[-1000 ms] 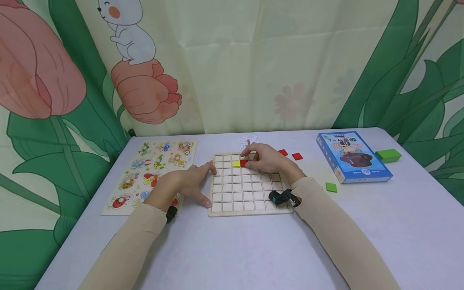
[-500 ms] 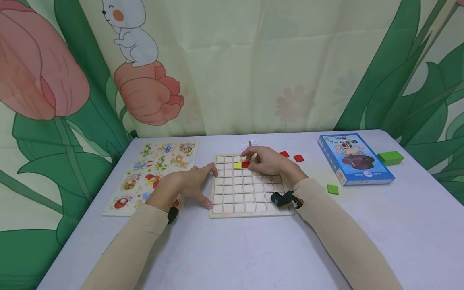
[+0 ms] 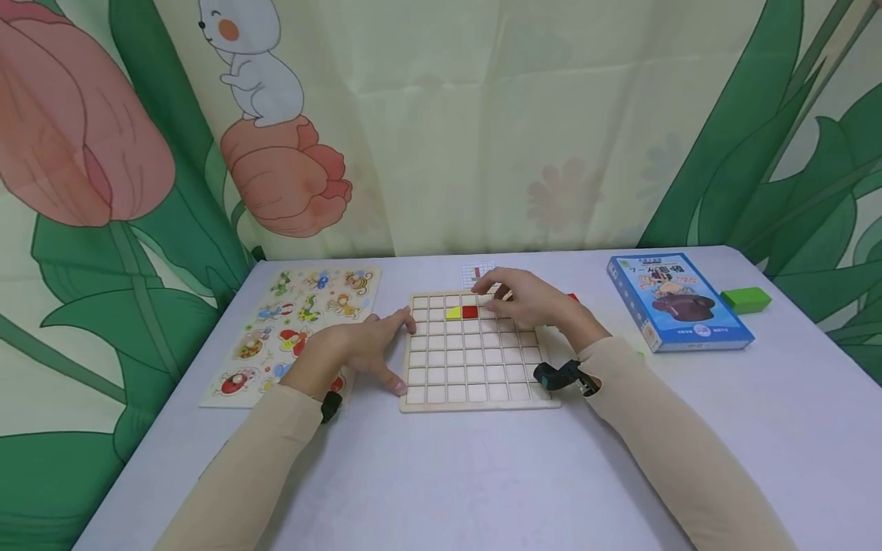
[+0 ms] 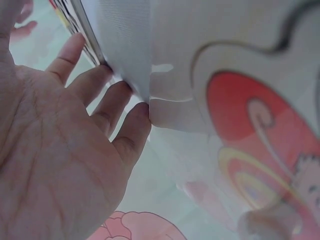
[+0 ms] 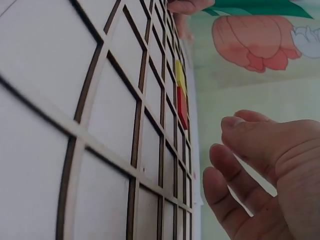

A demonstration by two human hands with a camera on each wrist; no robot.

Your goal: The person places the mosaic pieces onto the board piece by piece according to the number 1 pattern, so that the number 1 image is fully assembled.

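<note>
A pale wooden grid board (image 3: 457, 375) lies on the table in front of the person. In its second row sit a yellow tile (image 3: 452, 313) and, right beside it, a red tile (image 3: 470, 312). At the board's left edge rests the left hand (image 3: 361, 348), thumb and fingers spread. The right hand (image 3: 527, 300) hovers over the board's upper right, just right of the red tile. Nothing shows between its loosely bent fingers in the right wrist view, where the yellow tile (image 5: 180, 73) and red tile (image 5: 182, 107) stand apart from it.
A sheet of cartoon stickers (image 3: 296, 306) lies left of the board. Behind the board is a small printed grid card (image 3: 475, 273). To the right are a blue box (image 3: 678, 302) and a green block (image 3: 746, 300); a red piece (image 3: 573, 296) peeks out behind the right wrist.
The right hand has let go of the red tile and moved a little to the right, leaving the tile in its cell. The left hand stays at the board's edge.
</note>
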